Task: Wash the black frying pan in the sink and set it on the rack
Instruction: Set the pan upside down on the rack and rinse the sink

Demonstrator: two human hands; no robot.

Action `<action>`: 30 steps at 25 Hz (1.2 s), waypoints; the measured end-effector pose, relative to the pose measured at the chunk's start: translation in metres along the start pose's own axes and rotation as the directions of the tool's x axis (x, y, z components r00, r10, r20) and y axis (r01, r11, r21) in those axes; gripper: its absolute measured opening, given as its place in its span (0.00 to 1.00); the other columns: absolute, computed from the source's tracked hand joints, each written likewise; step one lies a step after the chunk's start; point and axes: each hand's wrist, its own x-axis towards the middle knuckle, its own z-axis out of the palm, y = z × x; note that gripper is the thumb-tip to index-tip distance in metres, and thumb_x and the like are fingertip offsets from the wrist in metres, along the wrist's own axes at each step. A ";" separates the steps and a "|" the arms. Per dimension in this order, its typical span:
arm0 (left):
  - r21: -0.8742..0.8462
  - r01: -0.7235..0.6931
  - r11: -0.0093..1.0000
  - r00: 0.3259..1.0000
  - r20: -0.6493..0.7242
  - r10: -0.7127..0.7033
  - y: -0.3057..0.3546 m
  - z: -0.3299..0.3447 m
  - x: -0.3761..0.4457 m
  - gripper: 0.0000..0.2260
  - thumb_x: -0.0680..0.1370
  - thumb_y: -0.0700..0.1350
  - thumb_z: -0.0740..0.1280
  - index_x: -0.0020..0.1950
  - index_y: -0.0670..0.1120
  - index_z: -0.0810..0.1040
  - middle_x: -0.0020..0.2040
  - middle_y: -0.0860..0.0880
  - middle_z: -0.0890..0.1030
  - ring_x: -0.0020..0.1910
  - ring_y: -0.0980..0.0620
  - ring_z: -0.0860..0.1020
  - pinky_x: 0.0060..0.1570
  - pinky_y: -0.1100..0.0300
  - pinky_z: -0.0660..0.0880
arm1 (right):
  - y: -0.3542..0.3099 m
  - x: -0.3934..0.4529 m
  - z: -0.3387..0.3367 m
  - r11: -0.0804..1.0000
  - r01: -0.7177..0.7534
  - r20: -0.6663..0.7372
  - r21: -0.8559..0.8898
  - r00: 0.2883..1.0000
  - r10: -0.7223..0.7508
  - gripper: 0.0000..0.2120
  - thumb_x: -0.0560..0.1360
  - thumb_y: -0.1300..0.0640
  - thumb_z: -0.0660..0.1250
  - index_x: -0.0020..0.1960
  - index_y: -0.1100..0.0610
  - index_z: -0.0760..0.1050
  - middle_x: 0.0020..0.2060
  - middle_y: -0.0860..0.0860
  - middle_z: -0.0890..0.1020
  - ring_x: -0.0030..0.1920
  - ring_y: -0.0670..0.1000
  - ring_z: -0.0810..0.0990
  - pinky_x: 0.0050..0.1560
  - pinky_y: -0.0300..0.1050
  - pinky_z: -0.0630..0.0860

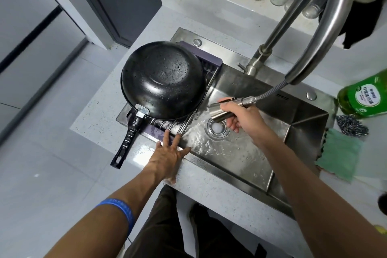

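Head view: black frying pan (163, 79) lies upside down, wet, on rack (211, 65).

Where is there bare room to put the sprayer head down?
Free: the sink floor near the front wall, right of the drain, though wet. Crowded: the rack under the frying pan, with the left hand at its edge; the right counter holds the soap bottle, scourer and green cloth.

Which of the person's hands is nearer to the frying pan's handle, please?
Left. The left hand rests flat on the sink edge just right of the handle; the right hand holds the sprayer over the basin.
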 end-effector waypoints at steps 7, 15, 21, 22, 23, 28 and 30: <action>0.014 -0.005 1.000 0.999 -0.036 0.006 -0.001 0.004 0.001 0.47 0.72 0.57 0.73 0.78 0.61 0.41 0.77 0.42 0.35 0.72 0.30 0.33 0.72 0.33 0.49 | -0.006 0.009 0.024 0.994 -0.062 0.056 0.087 0.997 0.057 0.18 0.66 0.43 0.74 0.36 0.59 0.82 0.28 0.56 0.81 0.27 0.50 0.76 0.30 0.44 0.74; 0.042 0.002 0.999 0.996 -0.093 0.002 -0.001 0.014 0.008 0.39 0.78 0.55 0.66 0.77 0.62 0.40 0.77 0.41 0.36 0.71 0.30 0.32 0.71 0.33 0.50 | -0.006 0.025 0.009 0.990 0.135 -0.168 0.051 0.978 -0.124 0.04 0.74 0.50 0.71 0.48 0.45 0.83 0.30 0.47 0.83 0.30 0.45 0.78 0.31 0.36 0.74; -0.003 0.009 1.000 0.995 -0.100 -0.010 -0.001 0.020 0.012 0.39 0.78 0.53 0.66 0.76 0.63 0.39 0.76 0.42 0.33 0.69 0.30 0.29 0.71 0.32 0.48 | -0.027 0.045 0.006 0.964 0.242 -0.256 0.109 0.944 -0.208 0.14 0.76 0.55 0.70 0.52 0.36 0.76 0.44 0.49 0.85 0.37 0.40 0.80 0.38 0.37 0.76; -0.002 0.011 1.000 0.995 -0.096 -0.011 -0.002 0.020 0.013 0.39 0.78 0.53 0.66 0.76 0.63 0.39 0.75 0.42 0.32 0.68 0.31 0.28 0.71 0.32 0.47 | -0.030 0.049 0.006 0.957 0.262 -0.263 0.126 0.939 -0.222 0.14 0.77 0.56 0.70 0.54 0.37 0.76 0.45 0.48 0.85 0.37 0.38 0.80 0.37 0.35 0.76; 0.002 0.010 1.000 0.996 -0.087 -0.010 -0.002 0.020 0.014 0.41 0.78 0.53 0.67 0.76 0.63 0.38 0.75 0.41 0.32 0.67 0.31 0.27 0.71 0.32 0.46 | -0.033 0.052 0.007 0.948 0.279 -0.268 0.153 0.935 -0.232 0.14 0.77 0.56 0.70 0.55 0.38 0.76 0.45 0.47 0.84 0.37 0.36 0.81 0.37 0.33 0.76; 0.043 0.002 0.999 1.000 -0.020 -0.002 -0.002 0.020 0.014 0.52 0.70 0.56 0.75 0.76 0.60 0.36 0.72 0.41 0.29 0.68 0.29 0.28 0.71 0.31 0.46 | -0.042 0.065 0.017 0.955 0.261 -0.237 0.138 0.945 -0.225 0.12 0.71 0.47 0.72 0.49 0.30 0.78 0.46 0.46 0.85 0.40 0.40 0.80 0.44 0.39 0.76; 0.043 0.007 0.999 1.000 -0.029 -0.006 -0.003 0.021 0.014 0.49 0.72 0.54 0.73 0.76 0.60 0.36 0.73 0.40 0.30 0.67 0.29 0.27 0.71 0.31 0.46 | -0.037 0.062 0.015 0.958 0.269 -0.286 0.097 0.930 -0.231 0.15 0.74 0.50 0.71 0.44 0.27 0.78 0.41 0.42 0.86 0.38 0.41 0.81 0.41 0.43 0.78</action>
